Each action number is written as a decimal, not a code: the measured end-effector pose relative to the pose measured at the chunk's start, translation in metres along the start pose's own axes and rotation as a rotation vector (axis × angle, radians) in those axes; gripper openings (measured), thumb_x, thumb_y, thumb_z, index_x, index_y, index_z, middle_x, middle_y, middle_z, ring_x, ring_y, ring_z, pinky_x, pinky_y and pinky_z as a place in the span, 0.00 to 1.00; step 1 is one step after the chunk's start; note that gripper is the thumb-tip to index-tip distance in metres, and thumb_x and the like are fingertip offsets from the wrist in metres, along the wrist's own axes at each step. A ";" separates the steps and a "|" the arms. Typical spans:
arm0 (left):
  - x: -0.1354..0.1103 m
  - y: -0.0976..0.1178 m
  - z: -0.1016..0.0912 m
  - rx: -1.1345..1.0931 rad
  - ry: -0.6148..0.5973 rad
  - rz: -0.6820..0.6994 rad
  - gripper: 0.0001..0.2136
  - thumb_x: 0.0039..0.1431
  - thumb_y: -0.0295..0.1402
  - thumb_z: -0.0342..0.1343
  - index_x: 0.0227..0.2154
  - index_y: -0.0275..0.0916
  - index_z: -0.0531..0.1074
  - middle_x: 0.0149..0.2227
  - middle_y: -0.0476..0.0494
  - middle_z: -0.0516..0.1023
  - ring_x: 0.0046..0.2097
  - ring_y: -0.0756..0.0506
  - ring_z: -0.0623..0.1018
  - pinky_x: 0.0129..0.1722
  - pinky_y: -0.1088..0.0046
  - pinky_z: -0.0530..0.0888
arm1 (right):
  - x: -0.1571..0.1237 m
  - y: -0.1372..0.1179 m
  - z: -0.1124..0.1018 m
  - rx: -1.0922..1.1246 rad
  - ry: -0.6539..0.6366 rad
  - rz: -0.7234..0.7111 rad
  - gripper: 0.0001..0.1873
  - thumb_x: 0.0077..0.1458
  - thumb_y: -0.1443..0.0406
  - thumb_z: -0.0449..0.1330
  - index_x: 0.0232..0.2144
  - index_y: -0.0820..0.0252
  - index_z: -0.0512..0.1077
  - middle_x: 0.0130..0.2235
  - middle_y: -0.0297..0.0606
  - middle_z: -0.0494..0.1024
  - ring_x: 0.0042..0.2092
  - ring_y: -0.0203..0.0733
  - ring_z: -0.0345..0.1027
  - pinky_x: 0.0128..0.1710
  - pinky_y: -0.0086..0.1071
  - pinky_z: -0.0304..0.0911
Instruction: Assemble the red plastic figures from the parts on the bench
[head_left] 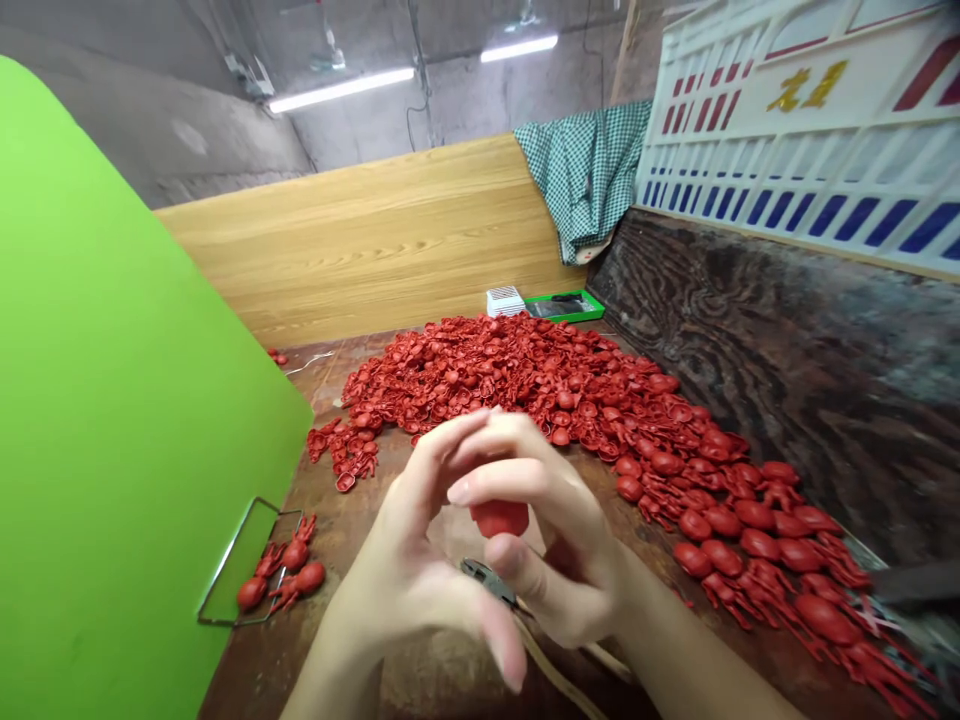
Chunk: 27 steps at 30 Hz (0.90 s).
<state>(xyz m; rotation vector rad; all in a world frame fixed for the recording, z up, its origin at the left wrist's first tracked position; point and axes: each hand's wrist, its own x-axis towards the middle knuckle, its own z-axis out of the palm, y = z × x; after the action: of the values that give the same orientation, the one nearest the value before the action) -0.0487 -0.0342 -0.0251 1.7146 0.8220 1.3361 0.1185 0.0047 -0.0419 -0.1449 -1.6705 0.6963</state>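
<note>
My right hand [562, 540] pinches a red rounded plastic piece [501, 519] between thumb and fingers. Part of that piece is hidden by the fingers. Beside it, my left hand [420, 550] is open, with its thumb stretched away and its fingers arched over toward the right hand's fingertips. Whether the left fingertips touch the piece cannot be seen. Below the hands lie pliers [486, 580] with tan handles, partly covered by the right thumb. A large heap of red plastic pieces [495, 370] spreads across the brown table [352, 530] beyond my hands.
Several round-bodied red figures with limbs [757, 540] lie at the right. A few more [300, 580] rest by a metal wire handle [225, 560] on a green panel [112, 400]. A white crate [810, 150], checked cloth [589, 170] and green tray [592, 305] stand behind.
</note>
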 end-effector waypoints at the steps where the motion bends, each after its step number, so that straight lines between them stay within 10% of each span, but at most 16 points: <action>1: 0.001 0.000 -0.001 0.023 0.008 -0.011 0.49 0.42 0.50 0.79 0.70 0.54 0.68 0.69 0.36 0.75 0.67 0.31 0.78 0.65 0.57 0.78 | 0.000 0.001 -0.003 -0.077 0.014 0.002 0.17 0.72 0.50 0.59 0.51 0.52 0.78 0.52 0.45 0.78 0.57 0.52 0.72 0.60 0.49 0.69; 4: 0.007 0.004 -0.004 0.202 -0.033 -0.027 0.31 0.55 0.39 0.76 0.62 0.50 0.76 0.54 0.41 0.86 0.50 0.39 0.87 0.46 0.71 0.84 | 0.001 0.004 -0.015 -0.199 0.029 0.039 0.21 0.72 0.47 0.57 0.51 0.52 0.80 0.60 0.47 0.75 0.65 0.56 0.65 0.65 0.53 0.62; 8: 0.011 0.007 0.000 0.641 -0.048 0.222 0.07 0.64 0.29 0.68 0.44 0.41 0.81 0.40 0.46 0.87 0.39 0.47 0.84 0.41 0.74 0.79 | 0.000 0.004 -0.021 0.022 0.097 0.117 0.35 0.72 0.38 0.48 0.45 0.57 0.82 0.42 0.43 0.81 0.45 0.50 0.76 0.46 0.44 0.69; 14: 0.011 0.004 0.022 0.889 -0.150 0.401 0.06 0.68 0.26 0.61 0.46 0.37 0.76 0.43 0.40 0.84 0.42 0.44 0.82 0.42 0.68 0.78 | -0.003 0.004 -0.020 -0.106 0.334 0.095 0.45 0.70 0.33 0.37 0.23 0.56 0.72 0.22 0.36 0.70 0.26 0.41 0.64 0.28 0.39 0.54; 27: 0.011 -0.002 0.031 0.925 -0.147 0.390 0.03 0.68 0.25 0.60 0.42 0.37 0.75 0.40 0.40 0.83 0.39 0.44 0.81 0.40 0.68 0.77 | -0.003 0.012 -0.017 -0.003 0.436 0.364 0.43 0.69 0.32 0.41 0.15 0.53 0.62 0.18 0.33 0.59 0.22 0.39 0.55 0.25 0.39 0.51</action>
<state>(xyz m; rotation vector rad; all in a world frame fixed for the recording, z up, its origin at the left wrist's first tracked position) -0.0157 -0.0303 -0.0259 2.7689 1.1601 1.1002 0.1316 0.0187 -0.0494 -0.5731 -1.2352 0.8628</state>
